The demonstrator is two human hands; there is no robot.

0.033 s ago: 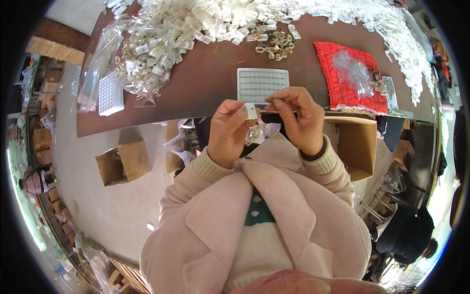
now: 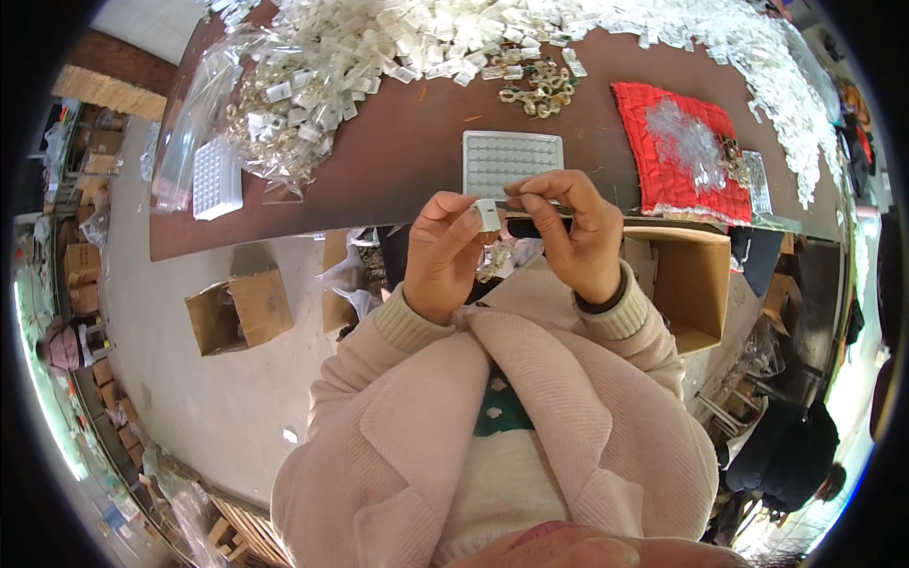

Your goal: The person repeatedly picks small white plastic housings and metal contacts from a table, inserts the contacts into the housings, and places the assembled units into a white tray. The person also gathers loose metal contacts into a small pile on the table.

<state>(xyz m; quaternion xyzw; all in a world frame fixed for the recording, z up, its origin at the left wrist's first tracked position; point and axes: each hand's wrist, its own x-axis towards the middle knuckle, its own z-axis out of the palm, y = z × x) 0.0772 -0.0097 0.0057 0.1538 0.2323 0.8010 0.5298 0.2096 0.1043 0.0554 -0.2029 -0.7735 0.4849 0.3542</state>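
My left hand (image 2: 443, 254) pinches a small white plastic piece (image 2: 488, 216) between thumb and fingers, close above my chest. My right hand (image 2: 576, 232) is closed on a thin dark tool (image 2: 532, 209) whose tip points left at the white piece. Both hands hover at the near edge of the brown table (image 2: 398, 161). Just beyond them lies a white dimpled tray (image 2: 512, 159). What the tray's cells hold is too small to tell.
A heap of small white pieces (image 2: 398, 43) covers the table's far side, with clear bags (image 2: 270, 114) and a second white tray (image 2: 216, 178) at left. Metal rings (image 2: 540, 90) and a red cloth (image 2: 677, 151) lie right. Open cardboard boxes (image 2: 691, 279) (image 2: 241, 308) stand below the table.
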